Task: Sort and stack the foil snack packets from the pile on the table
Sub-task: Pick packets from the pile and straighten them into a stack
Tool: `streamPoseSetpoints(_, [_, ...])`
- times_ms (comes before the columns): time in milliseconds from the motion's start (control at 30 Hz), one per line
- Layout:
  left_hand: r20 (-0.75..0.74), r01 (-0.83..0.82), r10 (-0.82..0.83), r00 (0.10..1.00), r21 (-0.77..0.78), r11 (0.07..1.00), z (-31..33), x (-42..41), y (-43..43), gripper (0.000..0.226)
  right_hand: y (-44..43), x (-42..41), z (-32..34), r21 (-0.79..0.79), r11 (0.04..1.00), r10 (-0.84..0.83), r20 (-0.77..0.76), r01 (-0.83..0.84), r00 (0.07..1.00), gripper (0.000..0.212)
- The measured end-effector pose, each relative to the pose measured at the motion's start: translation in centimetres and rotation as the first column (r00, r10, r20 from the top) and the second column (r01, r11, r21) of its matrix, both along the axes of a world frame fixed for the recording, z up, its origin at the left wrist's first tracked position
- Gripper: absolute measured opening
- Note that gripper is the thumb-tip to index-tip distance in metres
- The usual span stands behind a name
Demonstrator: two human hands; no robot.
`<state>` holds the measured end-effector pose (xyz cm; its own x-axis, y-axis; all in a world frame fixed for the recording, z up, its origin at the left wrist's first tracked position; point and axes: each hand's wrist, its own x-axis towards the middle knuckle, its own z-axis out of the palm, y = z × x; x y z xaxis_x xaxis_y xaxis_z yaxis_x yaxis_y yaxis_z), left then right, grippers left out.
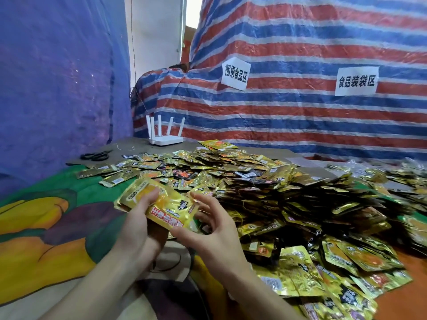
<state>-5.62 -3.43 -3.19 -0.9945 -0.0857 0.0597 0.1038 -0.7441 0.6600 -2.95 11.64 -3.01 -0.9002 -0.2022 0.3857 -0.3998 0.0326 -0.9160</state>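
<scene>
A big pile of gold foil snack packets [265, 181] covers the middle and right of the table. My left hand [141, 222] grips a small stack of gold packets [161, 204] above the table's near edge, thumb on the top packet. My right hand [208, 229] is at the stack's right end, fingers curled against the edge of the packets. Several loose packets [323, 273] lie at the near right.
A white router [165, 132] and black scissors [96, 155] sit at the far left of the table. A green and orange cloth [46, 215] covers the left side. A striped tarp [300, 107] with two paper signs rises behind.
</scene>
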Motion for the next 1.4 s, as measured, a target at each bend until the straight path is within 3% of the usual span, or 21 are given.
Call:
streamPoseSetpoints(67, [0.027,0.003,-0.003,1.0,-0.003,1.0,0.1,0.3,0.4,0.05,0.0,-0.1,-0.1,-0.051,0.999,-0.008,-0.001,0.008,1.0,0.061])
streamPoseSetpoints(233, [0.056,0.062,-0.06,0.997,-0.051,0.997,-0.2,0.9,2.0,0.051,-0.2,0.0,0.0,-0.163,0.985,0.07,0.045,-0.062,0.997,0.071])
streamPoseSetpoints(367, [0.065,0.027,-0.022,0.998,-0.09,0.996,-0.5,0.7,2.4,0.057,0.2,-0.2,-0.1,-0.162,0.986,0.051,0.028,-0.046,0.998,0.073])
streamPoseSetpoints(467, [0.086,0.065,-0.062,0.994,-0.028,0.998,-0.6,0.5,2.5,0.055,0.0,-0.4,-0.3,-0.173,0.981,0.091,0.045,-0.082,0.995,0.079])
streamPoseSetpoints(600, [0.028,0.117,-0.117,0.993,0.019,0.993,-0.5,0.3,2.2,0.027,0.2,-0.6,-0.3,-0.087,0.992,0.092,0.049,-0.088,0.995,0.058])
streamPoseSetpoints(767, [0.033,0.21,-0.208,0.977,-0.04,0.977,-0.7,0.5,1.5,0.03,1.1,-1.1,0.1,-0.046,0.999,0.03,0.058,-0.028,0.998,0.021])
streamPoseSetpoints(900, [0.035,0.248,-0.246,0.969,-0.085,0.965,-0.9,0.5,1.6,0.032,1.5,-1.3,0.1,0.047,0.994,0.095,0.103,-0.101,0.99,0.041])
streamPoseSetpoints(1067, [0.054,0.242,-0.237,0.97,-0.129,0.962,-1.0,0.8,1.7,0.043,1.2,-1.0,-0.2,0.201,0.972,0.117,0.037,-0.122,0.992,0.064])
streamPoseSetpoints(1233, [0.073,0.388,-0.382,0.921,-0.09,0.917,-0.2,1.5,2.1,0.053,1.9,-1.2,1.0,0.199,0.977,0.08,0.021,-0.083,0.997,0.059])
streamPoseSetpoints(1300, [0.026,0.319,-0.318,0.948,-0.109,0.941,-0.3,1.3,2.2,0.054,2.2,-1.5,2.1,0.155,0.988,0.002,-0.023,0.002,1.0,0.061])
streamPoseSetpoints(1400, [0.08,0.14,-0.129,0.988,-0.156,0.978,-0.3,0.4,1.9,0.064,2.9,-2.7,4.4,0.163,0.979,-0.107,-0.084,0.119,0.991,0.057])
